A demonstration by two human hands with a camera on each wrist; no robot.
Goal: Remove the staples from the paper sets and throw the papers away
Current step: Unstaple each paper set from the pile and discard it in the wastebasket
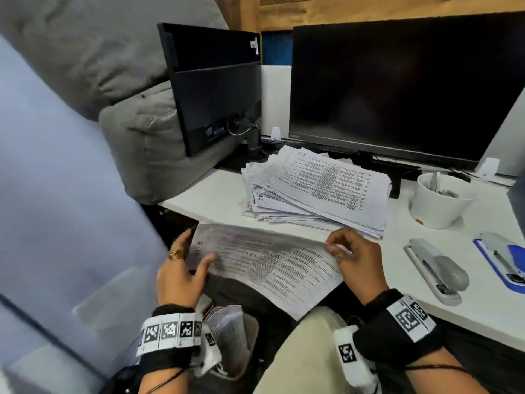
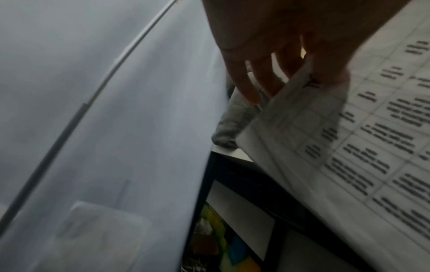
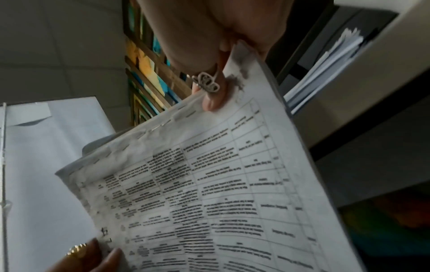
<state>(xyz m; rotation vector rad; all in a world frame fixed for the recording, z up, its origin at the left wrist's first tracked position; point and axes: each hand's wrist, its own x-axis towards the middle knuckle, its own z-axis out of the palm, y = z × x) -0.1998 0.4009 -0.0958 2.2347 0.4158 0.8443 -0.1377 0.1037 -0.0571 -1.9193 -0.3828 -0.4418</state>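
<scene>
I hold a stapled paper set [image 1: 270, 263] printed with a table over my lap, at the desk's front edge. My left hand [image 1: 196, 251] pinches its left corner, thumb on top and fingers beneath; the left wrist view shows this left hand [image 2: 291, 81] on the paper set [image 2: 372, 147]. My right hand [image 1: 333, 245] pinches the right corner. In the right wrist view the right hand [image 3: 216, 92] grips the paper set [image 3: 209, 184], and a row of staples [image 3: 163, 125] runs along its creased edge. A tall stack of more paper sets [image 1: 318, 189] lies on the white desk [image 1: 216, 194].
A white cup [image 1: 443, 200], a grey stapler [image 1: 437, 268] and a blue-and-grey stapler [image 1: 505, 257] sit at the right of the desk. Two dark monitors [image 1: 397, 89] stand behind. A large pale blurred panel [image 1: 56, 194] fills the left. Crumpled sheets [image 1: 227, 336] lie below my left wrist.
</scene>
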